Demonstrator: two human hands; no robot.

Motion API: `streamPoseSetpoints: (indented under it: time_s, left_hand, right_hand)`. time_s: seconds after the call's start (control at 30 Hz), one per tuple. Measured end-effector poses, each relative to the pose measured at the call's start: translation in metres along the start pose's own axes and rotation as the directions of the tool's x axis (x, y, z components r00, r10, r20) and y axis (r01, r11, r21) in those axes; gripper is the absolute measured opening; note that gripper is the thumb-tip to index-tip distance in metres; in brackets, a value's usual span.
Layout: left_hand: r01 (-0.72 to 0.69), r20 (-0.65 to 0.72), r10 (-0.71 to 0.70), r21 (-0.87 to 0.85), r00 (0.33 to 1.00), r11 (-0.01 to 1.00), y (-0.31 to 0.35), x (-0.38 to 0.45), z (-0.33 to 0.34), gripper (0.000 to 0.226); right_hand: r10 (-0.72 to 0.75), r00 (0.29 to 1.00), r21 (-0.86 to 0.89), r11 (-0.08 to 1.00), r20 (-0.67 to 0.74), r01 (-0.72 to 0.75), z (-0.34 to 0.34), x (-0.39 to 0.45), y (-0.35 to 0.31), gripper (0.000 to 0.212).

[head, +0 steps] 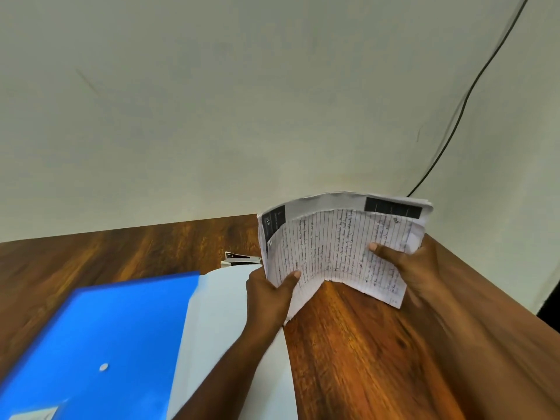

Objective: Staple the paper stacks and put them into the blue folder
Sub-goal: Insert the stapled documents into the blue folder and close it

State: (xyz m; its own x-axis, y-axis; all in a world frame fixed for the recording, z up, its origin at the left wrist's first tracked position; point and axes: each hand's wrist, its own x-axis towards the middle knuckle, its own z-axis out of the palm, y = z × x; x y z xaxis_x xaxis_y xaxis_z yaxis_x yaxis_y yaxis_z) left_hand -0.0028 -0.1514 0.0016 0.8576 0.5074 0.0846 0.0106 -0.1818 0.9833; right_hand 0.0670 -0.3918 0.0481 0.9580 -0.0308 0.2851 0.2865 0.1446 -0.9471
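Both hands hold a stack of handwritten lined paper (342, 247) up off the wooden surface (348, 344), near the wall. The left hand (268, 294) grips the stack's lower left edge, thumb pressed on the top sheet; the right hand (415, 265) grips its right side, thumb also on top, so the sheets bow between them. The blue folder (100, 338) lies on the surface to the left, with white paper (218, 313) just beside it under the left forearm. A stapler (241, 258) lies behind, partly hidden by the stack
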Motion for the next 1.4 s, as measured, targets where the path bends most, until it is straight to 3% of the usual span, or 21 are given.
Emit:
streamPoseSetpoints:
  time_s: [0.17, 0.27, 0.4, 0.5, 0.57, 0.67, 0.83, 0.9, 1.0, 1.03, 1.1, 1.17, 1.27, 1.4]
  left_hand:
    - [0.025, 0.005, -0.025, 0.004, 1.000, 1.000, -0.005, 0.005, -0.001, 0.058]
    - [0.021, 0.026, -0.022, 0.035, 0.999, 0.999, -0.008, 0.005, -0.002, 0.059]
    - [0.033, 0.030, -0.035, 0.069, 0.999, 0.997, -0.005, 0.004, -0.002, 0.064]
    - [0.079, 0.166, -0.063, -0.090, 0.984, 0.993, 0.006, 0.008, -0.014, 0.066]
    - [0.089, 0.282, -0.049, -0.132, 0.958, 0.987, 0.021, 0.013, -0.031, 0.061]
    - [0.061, 0.427, -0.043, -0.028, 0.903, 0.998, 0.048, 0.019, -0.062, 0.052]
    - [0.132, 0.650, -0.113, 0.020, 0.751, 0.991, 0.061, 0.026, -0.107, 0.064]
    - [0.140, 0.702, -0.154, 0.078, 0.695, 0.987, 0.060, 0.027, -0.115, 0.057]
    - [0.165, 0.726, -0.222, 0.150, 0.651, 0.975, 0.056, 0.028, -0.121, 0.047]
    - [0.166, 0.729, -0.233, 0.164, 0.644, 0.972, 0.055, 0.027, -0.123, 0.046]
    - [0.152, 0.729, -0.251, 0.201, 0.637, 0.968, 0.054, 0.025, -0.125, 0.046]
    - [0.142, 0.744, -0.268, 0.230, 0.612, 0.963, 0.053, 0.024, -0.123, 0.045]
    - [0.110, 0.770, -0.267, 0.250, 0.579, 0.962, 0.052, 0.025, -0.116, 0.049]
    - [0.093, 0.777, -0.265, 0.260, 0.570, 0.961, 0.052, 0.025, -0.111, 0.052]
  right_hand:
    - [0.080, 0.997, 0.083, 0.993, -0.010, -0.079, -0.003, 0.000, 0.005, 0.044]
    - [0.098, 0.995, 0.047, 0.994, 0.002, -0.098, -0.004, 0.000, 0.009, 0.043]
    - [0.128, 0.991, -0.020, 0.992, 0.039, -0.128, -0.005, -0.001, 0.012, 0.060]
    - [0.116, 0.992, -0.054, 0.992, 0.049, -0.113, -0.014, 0.005, 0.000, 0.062]
    - [0.147, 0.984, -0.060, 0.988, 0.103, -0.142, -0.023, 0.010, -0.012, 0.061]
    - [0.248, 0.942, -0.006, 0.967, 0.227, -0.253, -0.037, 0.013, -0.028, 0.058]
    - [0.336, 0.879, 0.017, 0.932, 0.338, -0.362, -0.055, 0.009, -0.042, 0.048]
    - [0.360, 0.842, -0.035, 0.925, 0.401, -0.378, -0.060, 0.010, -0.045, 0.053]
    - [0.404, 0.780, -0.182, 0.914, 0.477, -0.362, -0.061, 0.013, -0.050, 0.082]
    - [0.429, 0.766, -0.232, 0.903, 0.478, -0.361, -0.057, 0.011, -0.052, 0.079]
    - [0.447, 0.782, -0.337, 0.886, 0.435, -0.319, -0.044, 0.005, -0.059, 0.047]
    - [0.410, 0.827, -0.534, 0.830, 0.384, -0.164, -0.024, -0.002, -0.067, 0.027]
    - [0.345, 0.851, -0.675, 0.738, 0.396, 0.015, 0.007, -0.016, -0.073, 0.025]
    - [0.406, 0.785, -0.628, 0.778, 0.468, -0.027, 0.023, -0.027, -0.063, 0.032]
